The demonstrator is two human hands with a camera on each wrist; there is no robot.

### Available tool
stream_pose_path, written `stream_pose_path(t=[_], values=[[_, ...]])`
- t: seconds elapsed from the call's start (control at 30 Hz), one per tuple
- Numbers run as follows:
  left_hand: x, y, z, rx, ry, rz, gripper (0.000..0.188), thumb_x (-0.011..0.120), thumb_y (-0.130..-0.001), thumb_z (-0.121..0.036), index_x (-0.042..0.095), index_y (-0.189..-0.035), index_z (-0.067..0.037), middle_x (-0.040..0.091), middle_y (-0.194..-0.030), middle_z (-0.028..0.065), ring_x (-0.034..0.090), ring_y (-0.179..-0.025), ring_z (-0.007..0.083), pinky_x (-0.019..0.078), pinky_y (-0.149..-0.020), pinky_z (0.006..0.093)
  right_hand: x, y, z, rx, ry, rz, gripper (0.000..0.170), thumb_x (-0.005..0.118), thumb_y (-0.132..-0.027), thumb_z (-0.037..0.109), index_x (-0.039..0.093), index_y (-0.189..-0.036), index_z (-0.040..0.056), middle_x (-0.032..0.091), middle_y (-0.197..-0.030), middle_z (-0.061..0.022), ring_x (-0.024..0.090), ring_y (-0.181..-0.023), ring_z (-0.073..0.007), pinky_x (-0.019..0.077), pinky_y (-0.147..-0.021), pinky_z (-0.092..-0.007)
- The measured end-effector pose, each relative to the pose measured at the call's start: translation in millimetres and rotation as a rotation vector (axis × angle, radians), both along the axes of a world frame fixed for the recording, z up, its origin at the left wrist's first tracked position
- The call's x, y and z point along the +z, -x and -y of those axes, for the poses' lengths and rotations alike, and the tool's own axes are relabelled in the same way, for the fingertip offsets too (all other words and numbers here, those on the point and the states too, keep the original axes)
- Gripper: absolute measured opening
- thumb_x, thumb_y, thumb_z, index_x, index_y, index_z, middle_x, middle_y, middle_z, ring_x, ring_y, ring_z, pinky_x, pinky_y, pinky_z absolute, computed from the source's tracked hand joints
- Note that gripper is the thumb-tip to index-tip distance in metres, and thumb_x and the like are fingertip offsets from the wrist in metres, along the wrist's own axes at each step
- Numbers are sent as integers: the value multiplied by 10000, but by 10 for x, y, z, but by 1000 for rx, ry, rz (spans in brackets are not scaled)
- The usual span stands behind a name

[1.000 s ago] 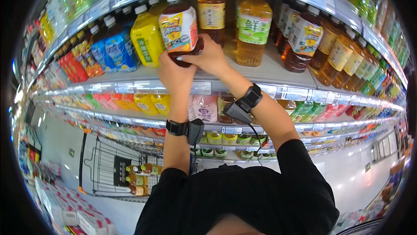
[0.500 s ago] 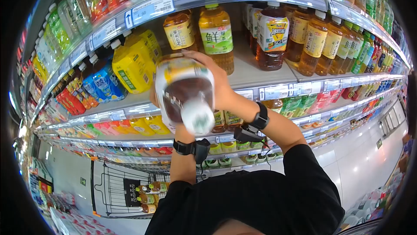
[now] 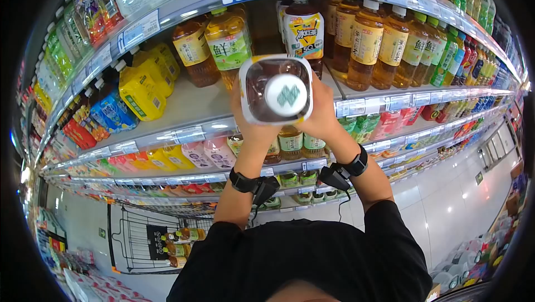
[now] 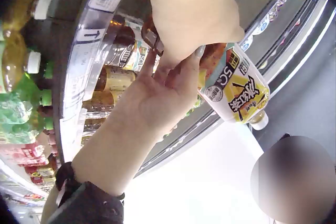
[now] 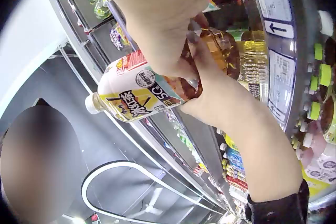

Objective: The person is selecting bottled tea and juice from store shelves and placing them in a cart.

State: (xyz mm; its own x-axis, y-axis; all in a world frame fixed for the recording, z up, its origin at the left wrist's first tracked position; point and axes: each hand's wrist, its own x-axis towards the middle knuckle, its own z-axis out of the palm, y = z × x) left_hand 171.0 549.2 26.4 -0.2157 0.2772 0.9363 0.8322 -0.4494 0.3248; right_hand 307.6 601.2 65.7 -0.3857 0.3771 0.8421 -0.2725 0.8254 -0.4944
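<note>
Both hands hold a large iced tea bottle [image 3: 257, 76] with dark brown tea, a white cap and a white-yellow label. It is out in front of the shelf edge, its cap toward the head camera. My left hand [image 3: 252, 121] grips one side low down, and my right hand [image 3: 320, 109] grips the other. In the left wrist view the bottle's label [image 4: 239, 85] shows beyond the fingers. The right wrist view shows the bottle's shoulder [image 5: 113, 85] and cap, with both hands around its lower part. Much of its base is hidden by the hands.
Behind the bottle, the shelf [image 3: 209, 101] carries a green-labelled tea bottle [image 3: 227, 42], another iced tea bottle [image 3: 304, 26] and yellow bottles [image 3: 139, 93]. Price-tag rails run along the shelf edges. A cart [image 3: 131, 240] with several bottles stands lower left.
The iced tea bottle has come off the shelf toward me, its cap tipping toward the head camera. Both hands moved with it. The head view has shifted right along the shelf.
</note>
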Motion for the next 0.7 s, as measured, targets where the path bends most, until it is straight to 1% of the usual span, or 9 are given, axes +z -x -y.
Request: stream_pose_path(t=[0.03,0.1,0.17,0.27,0.37,0.4,0.5,0.63,0.7], values=[[98,-80,15,-39,-34,-6,743,854,-564,-197,509,-1184,20,585,-1119,149,595,-1011,267,445,-921,370,-27,0,-37,-22,1,-20,685,763,-666,152,468,-1261,-20,602,-1155,-202,601,-1103,-296,457,-953,-359],[68,-140,-33,10,-20,41,756,858,-552,-185,504,-1187,22,582,-1120,153,599,-1010,272,452,-908,373,-74,-18,-148,-36,27,44,710,757,-643,122,459,-1269,-31,603,-1143,-215,608,-1087,-300,465,-947,-365],[-123,-58,-119,110,-12,41,872,866,-547,-209,415,-1257,22,545,-1144,172,573,-1048,299,460,-890,405,-17,-55,-178,-6,73,98,753,772,-603,122,464,-1273,-32,612,-1118,-221,625,-1047,-310,487,-921,-368],[-73,-149,-135,115,19,212,872,878,-539,-250,407,-1215,36,546,-1111,191,572,-1028,323,467,-848,427,18,-26,-226,-67,0,89,751,777,-596,131,479,-1269,-19,629,-1078,-212,646,-985,-312,511,-871,-358],[12,-203,-123,22,23,356,849,877,-543,-258,412,-1183,50,561,-1065,194,580,-994,337,473,-827,422,49,15,-252,-126,-57,101,750,780,-604,146,482,-1273,-12,639,-1035,-211,659,-931,-313,523,-824,-348],[42,-198,-117,127,24,269,823,868,-546,-237,412,-1164,58,570,-1027,199,586,-951,343,479,-797,417,41,46,-286,-103,-34,105,756,782,-607,154,477,-1278,-12,641,-1021,-213,662,-913,-313,524,-806,-346],[81,-148,-178,113,18,269,808,853,-550,-216,411,-1166,62,567,-1013,212,580,-920,357,474,-783,425,61,92,-327,-88,44,160,768,783,-618,171,460,-1288,-20,643,-980,-219,667,-864,-311,525,-763,-344],[124,-87,-196,248,141,194,820,832,-563,-194,387,-1207,50,509,-1101,243,498,-1036,416,422,-864,476,72,180,-383,-109,94,226,763,780,-632,173,446,-1285,-37,643,-949,-221,668,-822,-310,521,-737,-347],[77,-73,-208,267,165,191,828,826,-571,-186,376,-1226,45,486,-1137,243,469,-1068,427,409,-882,487,71,162,-361,-138,82,278,742,769,-649,167,440,-1278,-49,640,-956,-229,663,-835,-336,523,-741,-365]])
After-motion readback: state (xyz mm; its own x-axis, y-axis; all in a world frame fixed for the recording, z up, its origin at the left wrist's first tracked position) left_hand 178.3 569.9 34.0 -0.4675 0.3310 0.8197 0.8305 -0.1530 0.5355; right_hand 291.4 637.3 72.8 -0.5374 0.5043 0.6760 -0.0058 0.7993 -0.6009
